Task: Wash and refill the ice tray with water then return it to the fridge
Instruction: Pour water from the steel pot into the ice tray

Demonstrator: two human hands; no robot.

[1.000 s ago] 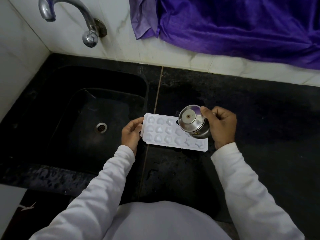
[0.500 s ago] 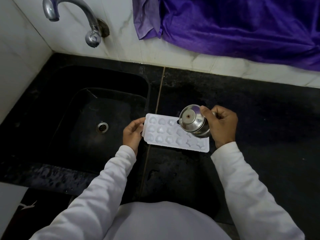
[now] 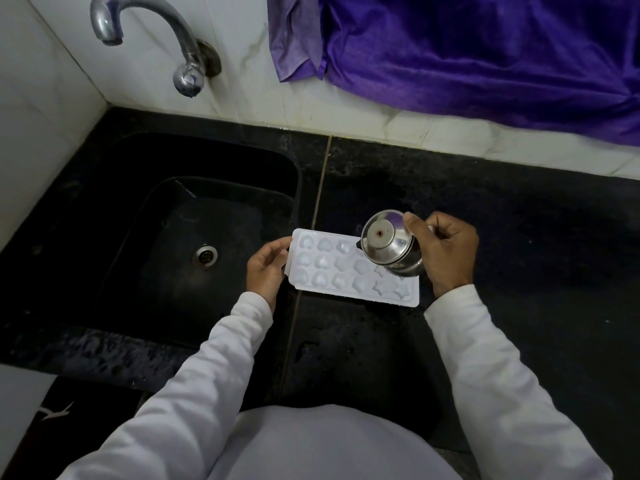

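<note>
A white ice tray (image 3: pixel 339 271) with heart- and star-shaped cells lies flat on the black counter (image 3: pixel 519 244), just right of the sink. My left hand (image 3: pixel 268 268) holds the tray's left end, fingers curled at its edge. My right hand (image 3: pixel 443 252) grips a small steel vessel (image 3: pixel 389 245), tipped on its side over the tray's right part, its round base facing me. The vessel hides some of the right-hand cells.
A black sink (image 3: pixel 166 237) with a metal drain (image 3: pixel 205 255) lies to the left. A chrome tap (image 3: pixel 149 39) juts from the white tiled wall above it. A purple cloth (image 3: pixel 467 46) hangs along the wall at the back right.
Both hands, the tray and the tipped vessel keep nearly the same pose. Only the view has shifted slightly.
</note>
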